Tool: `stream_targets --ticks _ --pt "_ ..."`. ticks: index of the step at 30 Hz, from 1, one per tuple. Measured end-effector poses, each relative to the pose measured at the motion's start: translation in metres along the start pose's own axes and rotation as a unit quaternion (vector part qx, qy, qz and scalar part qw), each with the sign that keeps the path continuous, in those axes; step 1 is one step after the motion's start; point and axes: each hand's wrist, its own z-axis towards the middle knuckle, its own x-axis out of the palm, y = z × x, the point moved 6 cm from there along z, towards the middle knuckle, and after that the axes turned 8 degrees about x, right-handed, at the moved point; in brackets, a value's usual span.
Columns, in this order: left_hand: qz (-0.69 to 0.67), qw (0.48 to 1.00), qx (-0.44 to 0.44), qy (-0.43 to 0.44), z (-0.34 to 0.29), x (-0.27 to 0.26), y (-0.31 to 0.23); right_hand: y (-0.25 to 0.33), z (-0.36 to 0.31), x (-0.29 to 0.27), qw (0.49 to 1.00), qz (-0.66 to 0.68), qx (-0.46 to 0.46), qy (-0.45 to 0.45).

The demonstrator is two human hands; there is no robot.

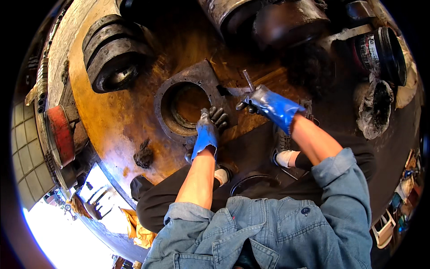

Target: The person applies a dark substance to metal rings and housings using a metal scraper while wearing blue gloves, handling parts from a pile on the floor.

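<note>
The left fingers (pixel 219 117), loosely spread, lie over a bored block (pixel 197 75); the right fingers (pixel 243 106) grasp a rod (pixel 247 78). Right of them, a bucket (pixel 371 54) hides its contents.

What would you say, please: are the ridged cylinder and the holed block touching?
Apart: the head view shows stained brown surface between the ridged cylinder and the holed block.
</note>
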Motion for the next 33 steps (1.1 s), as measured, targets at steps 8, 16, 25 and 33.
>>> stream_targets --ticks 8,16,25,33 --pt "0.028 1.000 0.010 0.006 0.000 0.002 -0.001 -0.022 0.008 0.003 0.999 -0.019 -0.025 -0.016" --pt "0.026 1.000 0.005 -0.016 0.003 0.003 0.004 -0.037 0.005 -0.005 0.999 -0.008 -0.033 0.018" --pt "0.022 1.000 -0.006 -0.013 0.010 -0.003 0.005 -0.070 0.014 -0.005 0.993 0.054 -0.093 0.048" --pt "0.019 1.000 0.005 -0.013 0.012 -0.008 0.002 -0.049 -0.016 -0.033 0.982 0.153 -0.079 -0.083"
